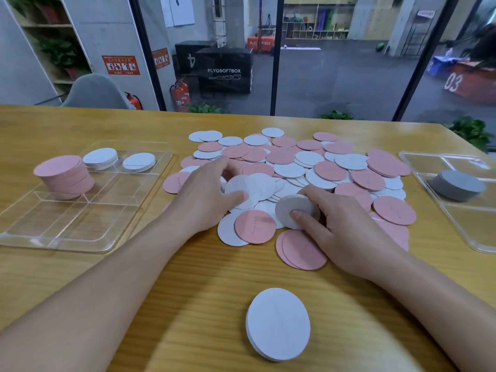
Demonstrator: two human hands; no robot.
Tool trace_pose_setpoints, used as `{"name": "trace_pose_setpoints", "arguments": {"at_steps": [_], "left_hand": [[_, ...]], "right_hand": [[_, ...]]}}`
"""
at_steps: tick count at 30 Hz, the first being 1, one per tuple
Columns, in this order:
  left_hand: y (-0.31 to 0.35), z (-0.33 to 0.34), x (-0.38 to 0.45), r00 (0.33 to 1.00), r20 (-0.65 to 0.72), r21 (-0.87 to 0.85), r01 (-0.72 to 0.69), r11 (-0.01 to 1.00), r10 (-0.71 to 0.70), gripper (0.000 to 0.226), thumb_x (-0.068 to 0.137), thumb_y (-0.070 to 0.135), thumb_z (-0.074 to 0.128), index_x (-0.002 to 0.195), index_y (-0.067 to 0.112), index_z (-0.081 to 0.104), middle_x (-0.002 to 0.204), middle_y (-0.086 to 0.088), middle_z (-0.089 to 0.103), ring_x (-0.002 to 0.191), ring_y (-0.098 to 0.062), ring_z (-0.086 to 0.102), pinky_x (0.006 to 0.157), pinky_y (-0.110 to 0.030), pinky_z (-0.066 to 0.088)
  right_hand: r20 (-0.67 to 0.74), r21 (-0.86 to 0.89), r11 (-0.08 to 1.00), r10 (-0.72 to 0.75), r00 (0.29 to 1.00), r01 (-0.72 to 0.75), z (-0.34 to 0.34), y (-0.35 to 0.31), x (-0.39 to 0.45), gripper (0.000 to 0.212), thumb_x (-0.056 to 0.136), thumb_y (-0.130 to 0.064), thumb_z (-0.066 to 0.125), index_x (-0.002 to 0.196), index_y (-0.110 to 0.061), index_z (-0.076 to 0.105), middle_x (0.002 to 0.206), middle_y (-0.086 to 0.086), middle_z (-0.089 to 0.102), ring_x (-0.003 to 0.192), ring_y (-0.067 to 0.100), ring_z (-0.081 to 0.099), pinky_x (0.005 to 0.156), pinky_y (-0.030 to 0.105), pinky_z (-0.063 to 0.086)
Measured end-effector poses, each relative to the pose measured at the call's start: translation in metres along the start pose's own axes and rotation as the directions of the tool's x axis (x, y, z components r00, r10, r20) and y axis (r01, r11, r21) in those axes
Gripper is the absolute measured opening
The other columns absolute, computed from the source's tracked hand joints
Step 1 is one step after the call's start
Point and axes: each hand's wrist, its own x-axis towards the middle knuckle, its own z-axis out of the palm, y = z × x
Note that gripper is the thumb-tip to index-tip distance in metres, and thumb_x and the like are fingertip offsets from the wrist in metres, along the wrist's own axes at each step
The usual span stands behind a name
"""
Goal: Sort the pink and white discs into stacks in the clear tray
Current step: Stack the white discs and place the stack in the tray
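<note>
**White Disc Collection: Transfer Toward Left Tray**

Loose pile of pink and white discs (295, 167) spread across table centre (80, 264), directly ahead of both hands. Right hand (346, 229) curled around a small stack of white discs (294, 210), thumb on top, fingers at the far edge. Left hand (206, 194) pinching a single white disc (241, 189) off the pile, thumb over its near face. Clear tray (67, 232) lying to the left, well apart from the pile, already holding a pink stack (63, 177) and two white stacks (100, 158). Left hand nearer the tray; gathered stack sits on the far side, so transfer requires crossing leftward. Discs round: no long axis to align. Separate white stack (277, 323) near the table edge.
</note>
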Motion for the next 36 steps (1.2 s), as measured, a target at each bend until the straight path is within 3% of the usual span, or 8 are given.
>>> {"name": "trace_pose_setpoints", "arguments": {"at_steps": [5,9,15,21,25,29,32,36], "left_hand": [[0.005,-0.006,0.001,0.992,-0.011,-0.459,0.104,0.882,-0.123,0.01,0.101,0.022,0.08,0.104,0.018,0.072,0.086,0.002,0.076,0.076,-0.022,0.074,0.068,-0.049,0.071],[0.006,-0.003,0.0,0.997,0.009,-0.494,0.069,0.867,-0.074,0.008,0.104,0.024,0.077,0.104,0.017,0.073,0.087,-0.004,0.076,0.07,-0.012,0.065,0.069,-0.047,0.064],[0.018,0.004,-0.006,0.955,0.113,-0.498,-0.184,0.847,0.274,0.002,0.104,0.003,0.073,0.102,0.004,0.073,0.089,0.004,0.07,0.077,-0.006,0.062,0.071,-0.017,0.049],[0.018,0.013,-0.01,0.907,0.195,-0.522,-0.226,0.822,0.373,0.016,0.109,0.004,0.065,0.109,0.009,0.081,0.093,-0.003,0.077,0.084,-0.019,0.07,0.083,-0.031,0.058],[0.015,0.017,-0.008,0.956,0.087,-0.438,-0.216,0.873,0.28,0.019,0.108,0.009,0.069,0.107,0.019,0.085,0.092,0.006,0.081,0.086,-0.017,0.075,0.082,-0.031,0.062],[-0.001,0.019,0.001,0.985,-0.088,-0.154,-0.162,0.975,0.15,0.011,0.101,0.03,0.077,0.11,0.034,0.08,0.109,0.015,0.076,0.098,-0.008,0.067,0.082,-0.019,0.049],[-0.011,0.022,0.01,0.982,-0.09,0.047,-0.16,0.986,0.164,0.015,0.101,0.043,0.07,0.115,0.037,0.073,0.116,0.016,0.068,0.114,-0.012,0.057,0.097,-0.025,0.046],[-0.005,0.026,0.014,0.997,0.002,0.15,-0.083,0.985,0.083,0.018,0.101,0.052,0.068,0.11,0.036,0.07,0.108,0.015,0.055,0.118,-0.021,0.046,0.094,-0.034,0.041]], "right_hand": [[-0.041,0.016,1.0,-0.011,0.999,0.012,0.0,-0.002,-0.001,0.014,0.107,-0.04,0.061,0.1,-0.028,0.057,0.078,-0.01,0.061,0.081,0.011,0.056,0.064,0.026,0.041],[-0.039,0.035,0.999,-0.012,0.999,0.013,0.0,-0.002,0.0,0.015,0.108,-0.039,0.061,0.097,-0.034,0.052,0.088,-0.022,0.06,0.08,0.008,0.056,0.062,0.022,0.039],[-0.078,0.044,0.999,-0.012,0.997,0.016,0.001,0.0,0.0,0.009,0.107,-0.038,0.064,0.114,-0.035,0.058,0.084,-0.017,0.065,0.086,0.005,0.059,0.068,0.021,0.044],[-0.053,0.001,0.997,-0.075,0.996,0.075,0.003,-0.001,-0.001,0.015,0.106,-0.038,0.065,0.121,-0.04,0.062,0.089,-0.019,0.067,0.09,0.007,0.061,0.072,0.025,0.047],[-0.047,-0.01,0.999,-0.048,0.998,0.048,0.004,0.003,0.0,0.006,0.106,-0.036,0.066,0.104,-0.032,0.061,0.079,-0.013,0.062,0.081,0.012,0.058,0.066,0.027,0.044],[-0.031,0.012,0.999,-0.04,0.999,0.04,0.004,0.002,0.0,0.01,0.106,-0.036,0.064,0.099,-0.031,0.058,0.08,-0.012,0.062,0.081,0.011,0.058,0.066,0.026,0.043],[-0.013,0.019,0.999,-0.035,0.999,0.035,0.003,0.001,0.0,0.012,0.107,-0.037,0.062,0.1,-0.029,0.057,0.082,-0.012,0.062,0.082,0.011,0.057,0.069,0.029,0.044],[0.001,0.011,0.999,-0.032,0.999,0.032,0.003,0.002,0.001,0.017,0.108,-0.038,0.06,0.099,-0.025,0.054,0.082,-0.01,0.061,0.081,0.014,0.055,0.072,0.032,0.046]]}}
